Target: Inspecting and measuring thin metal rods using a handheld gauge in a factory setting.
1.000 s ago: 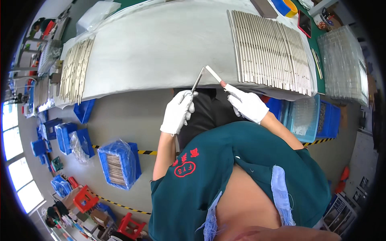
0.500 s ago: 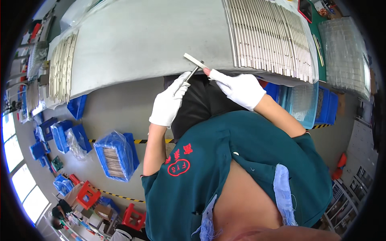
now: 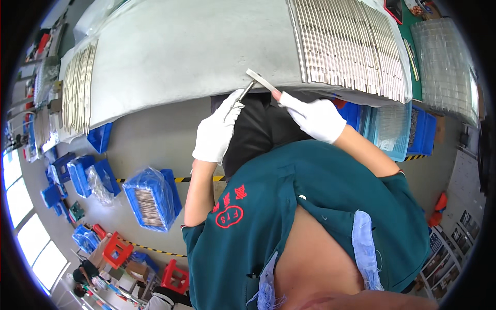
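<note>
Two white-gloved hands are raised at the near edge of a grey table (image 3: 181, 51). A thin metal rod (image 3: 247, 89) is pinched in the fingers of the left hand (image 3: 217, 132), its far end slanted up to the right. A flat, pale strip (image 3: 262, 81) is gripped at its near end by the fingertips of the right hand (image 3: 312, 116), and is held tilted, with its far end up to the left. The rod's tip and the strip are met just at the table's edge, close enough that contact cannot be told apart from a near miss. Both hands are closed on what is held; neither is slack. A long row of similar strips (image 3: 351, 46) is laid side by side on the right part of the table, and a smaller row (image 3: 77, 88) is laid on the left end. Clear plastic trays (image 3: 447, 67) are seen further right. Below the table, on the floor, a blue bin (image 3: 152, 199) filled with wrapped parts is stood to the left, near more blue bins (image 3: 77, 173), and a yellow-black floor stripe (image 3: 181, 180) is run past it. A teal shirt (image 3: 310, 217) is seen in the foreground.
</note>
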`<state>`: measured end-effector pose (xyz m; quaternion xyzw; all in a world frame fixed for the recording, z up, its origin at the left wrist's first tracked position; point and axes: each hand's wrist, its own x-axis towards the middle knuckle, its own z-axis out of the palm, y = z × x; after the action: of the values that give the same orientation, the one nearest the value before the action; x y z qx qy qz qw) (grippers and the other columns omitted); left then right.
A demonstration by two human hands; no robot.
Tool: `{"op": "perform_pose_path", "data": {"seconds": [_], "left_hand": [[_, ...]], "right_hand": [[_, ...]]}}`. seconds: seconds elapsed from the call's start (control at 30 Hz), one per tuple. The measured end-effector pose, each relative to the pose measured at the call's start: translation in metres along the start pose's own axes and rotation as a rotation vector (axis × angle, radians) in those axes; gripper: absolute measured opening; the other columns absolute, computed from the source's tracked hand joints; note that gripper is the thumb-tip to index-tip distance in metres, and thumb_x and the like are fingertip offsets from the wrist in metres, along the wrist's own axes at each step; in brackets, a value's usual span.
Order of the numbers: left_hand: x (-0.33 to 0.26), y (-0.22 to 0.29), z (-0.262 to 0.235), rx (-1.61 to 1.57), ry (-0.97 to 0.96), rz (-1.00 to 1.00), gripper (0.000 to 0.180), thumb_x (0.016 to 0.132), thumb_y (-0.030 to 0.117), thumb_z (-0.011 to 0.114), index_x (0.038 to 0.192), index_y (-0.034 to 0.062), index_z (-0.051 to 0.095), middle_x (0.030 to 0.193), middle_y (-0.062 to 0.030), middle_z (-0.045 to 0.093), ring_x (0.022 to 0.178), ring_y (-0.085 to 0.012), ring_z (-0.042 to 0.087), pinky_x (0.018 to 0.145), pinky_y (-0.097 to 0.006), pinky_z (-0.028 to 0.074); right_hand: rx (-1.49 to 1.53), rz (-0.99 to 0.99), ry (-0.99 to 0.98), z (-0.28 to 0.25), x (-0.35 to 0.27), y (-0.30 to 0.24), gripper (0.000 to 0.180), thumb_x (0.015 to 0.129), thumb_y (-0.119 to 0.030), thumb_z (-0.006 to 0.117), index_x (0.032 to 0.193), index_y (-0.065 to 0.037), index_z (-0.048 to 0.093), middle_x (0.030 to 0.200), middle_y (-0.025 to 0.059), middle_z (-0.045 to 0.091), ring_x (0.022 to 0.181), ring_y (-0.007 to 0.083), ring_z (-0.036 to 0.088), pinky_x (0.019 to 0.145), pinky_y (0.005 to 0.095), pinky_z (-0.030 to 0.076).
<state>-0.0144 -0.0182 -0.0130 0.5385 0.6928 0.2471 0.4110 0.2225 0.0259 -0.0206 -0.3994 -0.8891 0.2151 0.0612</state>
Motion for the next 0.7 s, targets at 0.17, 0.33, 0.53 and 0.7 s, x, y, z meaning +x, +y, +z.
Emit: {"op": "perform_pose_path", "data": {"seconds": [0.17, 0.33, 0.53, 0.7], "left_hand": [[0.002, -0.002, 0.002, -0.037, 0.032, 0.08, 0.032, 0.088, 0.015, 0.057, 0.12, 0.0153, 0.057, 0.084, 0.0022, 0.064, 0.055, -0.0023, 0.039, 0.053, -0.018, 0.038], [0.003, -0.004, 0.004, -0.024, 0.025, 0.038, 0.031, 0.088, 0.017, 0.056, 0.119, 0.0156, 0.058, 0.083, -0.0019, 0.064, 0.057, -0.01, 0.048, 0.056, -0.022, 0.041], [0.004, 0.004, 0.0, -0.485, -0.139, -0.257, 0.031, 0.089, 0.017, 0.054, 0.119, 0.012, 0.057, 0.067, 0.0032, 0.052, 0.051, -0.0043, 0.038, 0.049, -0.02, 0.035], [0.006, 0.007, -0.003, -0.46, -0.14, -0.269, 0.032, 0.089, 0.017, 0.055, 0.12, 0.0106, 0.057, 0.065, 0.0049, 0.047, 0.051, -0.0031, 0.036, 0.048, -0.019, 0.032]], "right_hand": [[-0.029, -0.025, 0.062, 0.0, 0.005, 0.001, 0.053, 0.088, -0.02, 0.047, 0.138, -0.028, 0.03, 0.057, 0.0103, 0.056, 0.04, 0.0274, 0.051, 0.039, 0.0381, 0.042], [-0.003, -0.068, 0.12, 0.002, 0.012, 0.002, 0.045, 0.087, -0.016, 0.05, 0.131, -0.013, 0.04, 0.063, 0.0084, 0.059, 0.04, 0.023, 0.052, 0.041, 0.0344, 0.044], [-0.053, -0.025, -0.032, -0.003, -0.016, 0.005, 0.05, 0.086, -0.019, 0.053, 0.133, -0.028, 0.04, 0.051, 0.0067, 0.051, 0.037, 0.0238, 0.047, 0.037, 0.0341, 0.038], [-0.046, 0.004, -0.016, -0.001, 0.011, -0.01, 0.056, 0.087, -0.019, 0.047, 0.138, -0.033, 0.027, 0.055, 0.0079, 0.055, 0.039, 0.026, 0.05, 0.037, 0.0371, 0.04]]}}
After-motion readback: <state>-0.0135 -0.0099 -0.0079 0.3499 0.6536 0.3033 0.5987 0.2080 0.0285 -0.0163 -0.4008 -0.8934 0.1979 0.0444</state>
